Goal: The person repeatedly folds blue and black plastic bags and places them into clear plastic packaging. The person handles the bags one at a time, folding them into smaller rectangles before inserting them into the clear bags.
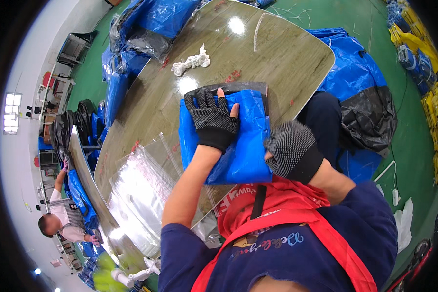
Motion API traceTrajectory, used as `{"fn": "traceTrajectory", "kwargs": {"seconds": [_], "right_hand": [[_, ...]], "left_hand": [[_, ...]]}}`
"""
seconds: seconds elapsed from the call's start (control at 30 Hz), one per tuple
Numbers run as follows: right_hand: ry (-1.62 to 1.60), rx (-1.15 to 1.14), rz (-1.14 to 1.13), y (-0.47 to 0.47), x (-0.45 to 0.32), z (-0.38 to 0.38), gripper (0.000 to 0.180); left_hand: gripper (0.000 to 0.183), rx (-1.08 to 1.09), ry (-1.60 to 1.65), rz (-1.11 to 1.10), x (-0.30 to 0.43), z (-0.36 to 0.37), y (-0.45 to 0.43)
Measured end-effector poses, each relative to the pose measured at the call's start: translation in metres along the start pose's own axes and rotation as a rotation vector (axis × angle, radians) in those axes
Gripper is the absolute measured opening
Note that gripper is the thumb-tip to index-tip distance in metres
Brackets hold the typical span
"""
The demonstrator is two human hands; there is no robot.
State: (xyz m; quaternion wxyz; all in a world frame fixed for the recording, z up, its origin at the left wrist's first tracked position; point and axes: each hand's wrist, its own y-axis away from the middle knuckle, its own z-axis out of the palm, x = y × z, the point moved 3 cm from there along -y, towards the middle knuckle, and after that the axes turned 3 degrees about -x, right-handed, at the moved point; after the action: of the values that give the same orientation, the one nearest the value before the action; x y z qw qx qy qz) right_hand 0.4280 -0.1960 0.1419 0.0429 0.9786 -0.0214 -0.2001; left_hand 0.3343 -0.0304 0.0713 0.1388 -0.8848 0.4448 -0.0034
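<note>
A folded blue plastic tarpaulin bag (252, 146) with a dark grey part showing at its far side lies at the near edge of the wood-patterned table (295, 54). My left hand (213, 118), in a black dotted glove with two fingertips bare, lies flat on top of it, fingers spread. At the bag's right edge is my right hand (292, 151), gloved alike and slightly blurred, its fingers curled and mostly hidden; whether it grips the edge cannot be told. Left of the bag lies a stack of clear plastic sleeves (138, 197).
A crumpled white cloth (191, 62) and a curved measuring strip (257, 33) lie on the table. Blue bags (113, 80) are heaped at its left edge, and a blue and black bag (365, 91) is on the right. Another person (64, 215) works at the far left.
</note>
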Motion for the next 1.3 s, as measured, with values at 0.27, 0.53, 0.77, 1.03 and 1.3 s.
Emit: {"fn": "traceTrajectory", "kwargs": {"seconds": [0.27, 0.53, 0.77, 1.03, 1.3], "right_hand": [[-0.095, 0.252, -0.765, -0.103, 0.089, 0.048, 0.057], [-0.016, 0.217, -0.856, -0.010, 0.115, 0.054, 0.043], [-1.006, 0.321, 0.155, -0.029, 0.150, 0.032, 0.045], [-1.612, 0.412, 0.320, -0.049, 0.181, 0.062, 0.048], [-1.710, 0.235, 0.298, -0.008, 0.196, 0.075, 0.033]], "left_hand": [[0.048, -0.188, 0.475, 0.456, -0.075, 0.027, -0.018], [0.043, -0.312, 1.177, 0.237, -0.039, 0.020, 0.036], [0.074, 0.092, 1.585, -0.292, -0.018, 0.028, 0.067], [0.032, 0.012, 0.384, -0.290, -0.056, 0.071, -0.084], [0.035, 0.527, 0.582, -0.281, -0.097, 0.061, -0.014]]}}
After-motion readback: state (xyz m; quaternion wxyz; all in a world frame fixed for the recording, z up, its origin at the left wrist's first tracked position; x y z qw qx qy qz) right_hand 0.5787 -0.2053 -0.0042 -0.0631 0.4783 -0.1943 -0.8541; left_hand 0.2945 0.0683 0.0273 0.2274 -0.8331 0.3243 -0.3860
